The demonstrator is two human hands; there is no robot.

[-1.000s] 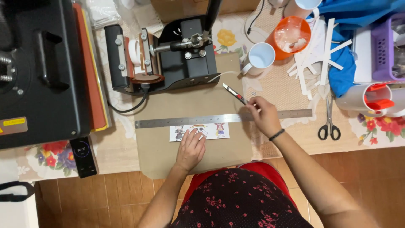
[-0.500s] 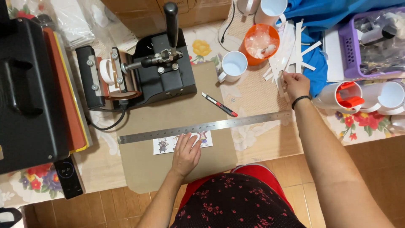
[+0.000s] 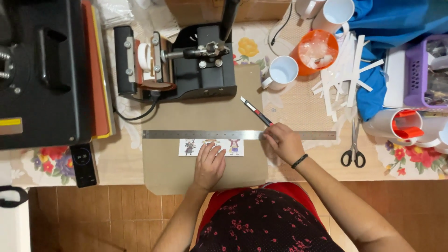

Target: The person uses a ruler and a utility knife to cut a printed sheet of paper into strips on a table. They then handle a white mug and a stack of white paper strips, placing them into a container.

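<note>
Hands, two: left hand (image 3: 209, 164) fingers spread on one printed strip (image 3: 211, 147), right hand (image 3: 283, 142) pinching one craft knife (image 3: 256, 112).

Open cardboard mat (image 3: 205, 114) between mug press (image 3: 184, 63) and ruler (image 3: 210, 135).

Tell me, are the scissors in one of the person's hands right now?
No: the scissors lie on the table right of the metal ruler, while the right hand holds a craft knife and the left hand presses a printed strip.

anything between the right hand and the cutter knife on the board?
Nothing visible. The right hand lies on the metal ruler, its fingers at the lower end of the cutter knife; whether they grip it is unclear.
</note>
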